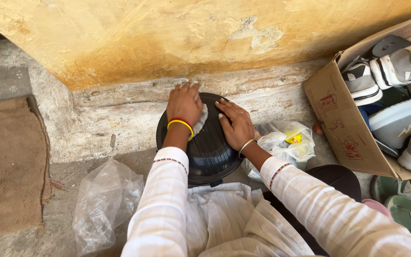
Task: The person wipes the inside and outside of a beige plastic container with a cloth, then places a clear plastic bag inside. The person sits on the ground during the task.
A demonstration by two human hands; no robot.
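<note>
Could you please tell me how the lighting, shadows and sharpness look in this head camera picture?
Head view: bright daylight falls on the yellow wall and the shoes in the cardboard box, nearly washing out the white sleeves; the black round lid shows soft sheen along its ridges; the left hand with its cloth and the right hand look sharp, with short shadows; the wall line bows slightly, wide-angle distortion.

White striped long sleeves with beaded cuffs, red and yellow bangles on the left wrist, a thin metal bangle on the right.
</note>
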